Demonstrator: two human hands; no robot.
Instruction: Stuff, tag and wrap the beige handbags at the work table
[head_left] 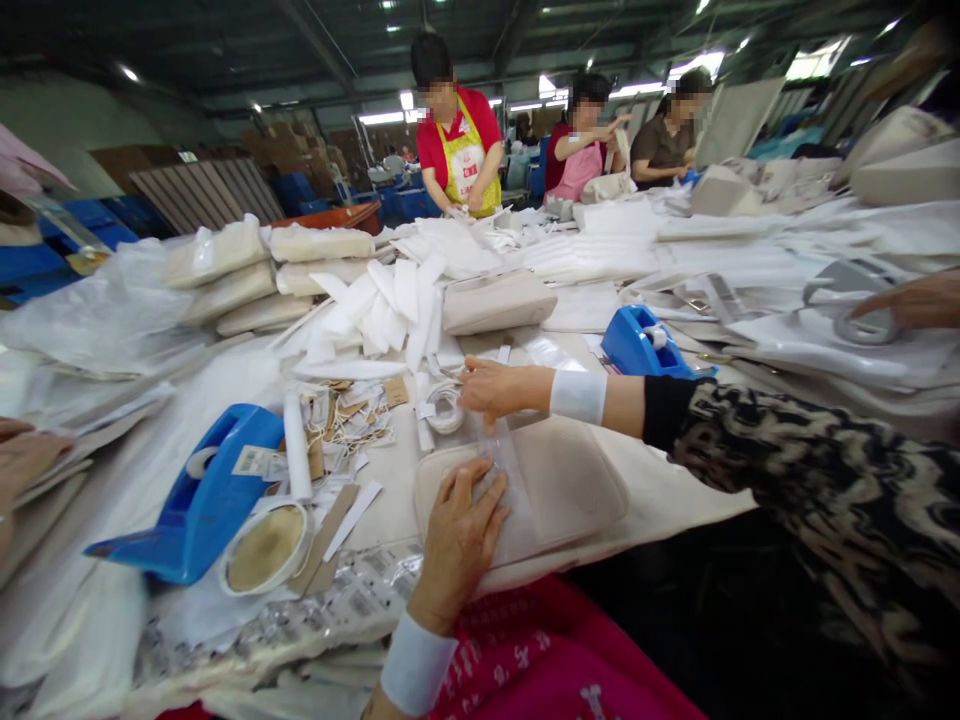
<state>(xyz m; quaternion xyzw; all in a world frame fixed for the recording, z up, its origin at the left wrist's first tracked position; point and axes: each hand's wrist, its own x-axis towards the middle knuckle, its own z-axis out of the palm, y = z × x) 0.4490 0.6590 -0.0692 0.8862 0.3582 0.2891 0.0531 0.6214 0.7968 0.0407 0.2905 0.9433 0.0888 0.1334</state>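
Observation:
A flat beige pouch (577, 475) lies on pale fabric in front of me, with a clear plastic strip (517, 500) across its middle. My left hand (465, 520) rests on the pouch and the strip's left edge, fingers stretched out. Just beyond, my right hand (502, 388) reaches leftward over the pouch's far edge. Its fingers bend down at the right side of a coil of white cord (444, 408), and the thumb stands apart. Whether those fingertips touch the cord is hidden. Both wrists wear white cuffs.
A blue tape dispenser (199, 500) and a round white container (266, 548) stand left, beside stringed tags (352, 425). Another blue dispenser (645, 342) is at right. White strips (390, 300) and wrapped beige bundles (225, 250) lie behind. Other people's hands (919, 300) show at both edges.

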